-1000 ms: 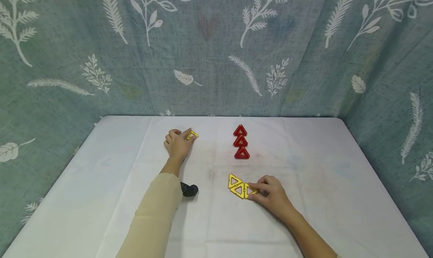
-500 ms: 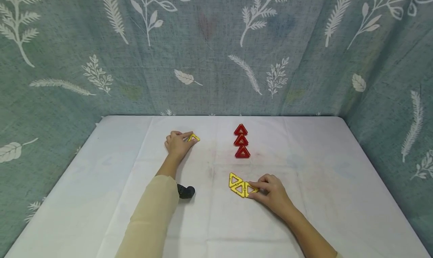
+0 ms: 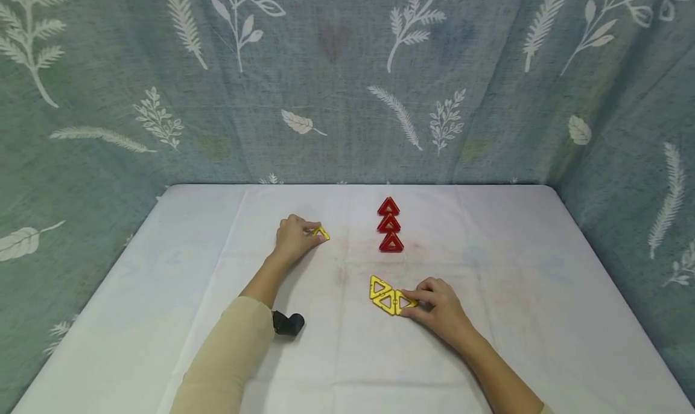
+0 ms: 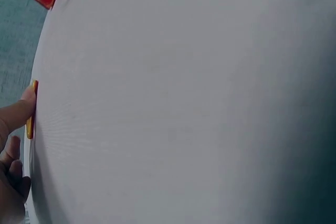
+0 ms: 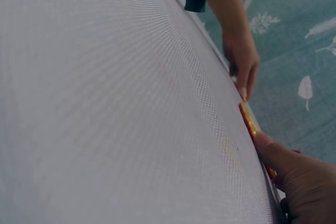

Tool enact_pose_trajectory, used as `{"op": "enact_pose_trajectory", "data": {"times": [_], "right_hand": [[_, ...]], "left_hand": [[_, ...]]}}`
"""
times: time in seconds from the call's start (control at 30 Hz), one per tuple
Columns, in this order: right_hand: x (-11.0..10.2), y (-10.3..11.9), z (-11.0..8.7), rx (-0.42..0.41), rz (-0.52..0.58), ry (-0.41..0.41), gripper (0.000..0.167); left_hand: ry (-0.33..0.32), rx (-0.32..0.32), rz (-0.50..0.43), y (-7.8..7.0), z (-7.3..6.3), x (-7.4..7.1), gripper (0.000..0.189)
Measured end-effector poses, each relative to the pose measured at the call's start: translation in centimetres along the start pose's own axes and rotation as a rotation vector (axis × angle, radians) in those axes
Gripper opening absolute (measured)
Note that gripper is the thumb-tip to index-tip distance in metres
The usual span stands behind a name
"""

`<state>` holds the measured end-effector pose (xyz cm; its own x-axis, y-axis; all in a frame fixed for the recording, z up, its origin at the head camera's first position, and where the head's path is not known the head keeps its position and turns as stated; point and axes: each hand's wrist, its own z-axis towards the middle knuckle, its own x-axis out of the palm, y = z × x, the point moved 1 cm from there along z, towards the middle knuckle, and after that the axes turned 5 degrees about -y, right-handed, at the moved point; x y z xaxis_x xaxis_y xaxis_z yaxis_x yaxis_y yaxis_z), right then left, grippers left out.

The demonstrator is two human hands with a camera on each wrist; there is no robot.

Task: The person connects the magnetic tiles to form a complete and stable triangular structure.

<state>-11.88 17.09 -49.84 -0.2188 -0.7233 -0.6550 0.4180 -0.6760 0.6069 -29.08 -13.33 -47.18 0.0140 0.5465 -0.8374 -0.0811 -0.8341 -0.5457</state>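
In the head view my left hand (image 3: 295, 240) pinches one yellow triangular magnetic tile (image 3: 326, 235) between thumb and fingers, left of the middle. The left wrist view shows that yellow tile (image 4: 30, 127) edge-on under the thumb. My right hand (image 3: 442, 314) pinches the rightmost of three yellow triangular tiles (image 3: 398, 303) that lie edge to edge in a fan on the cloth. In the right wrist view these yellow tiles (image 5: 248, 115) show edge-on, partly hidden behind the thumb.
Three red triangular pieces (image 3: 391, 250) stand in a column behind the yellow fan; each may be a stack. A white cloth covers the table (image 3: 543, 317). A patterned curtain (image 3: 347, 154) surrounds the back and sides. A black device (image 3: 290, 324) is at the left wrist.
My left hand has moved right and toward me, bringing its yellow tile nearer the joined ones. The right hand keeps its pinch on the fan, almost still.
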Motion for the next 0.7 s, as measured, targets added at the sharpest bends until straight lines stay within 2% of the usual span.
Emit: {"op": "enact_pose_trajectory", "data": {"times": [0.27, 0.53, 0.7], "right_hand": [[0.0, 0.2, -0.1, 0.012, -0.004, 0.019, 0.037], [-0.1, 0.0, -0.2, -0.01, 0.002, -0.007, 0.037], [0.0, 0.0, -0.1, -0.003, 0.003, -0.01, 0.037]], "left_hand": [[-0.014, 0.04, -0.014, 0.0, -1.6, 0.3, 0.046], [-0.048, 0.036, 0.015, -1.5, -3.5, 0.8, 0.043], [-0.062, 0.058, 0.038, -2.0, -4.5, 1.0, 0.043]]}}
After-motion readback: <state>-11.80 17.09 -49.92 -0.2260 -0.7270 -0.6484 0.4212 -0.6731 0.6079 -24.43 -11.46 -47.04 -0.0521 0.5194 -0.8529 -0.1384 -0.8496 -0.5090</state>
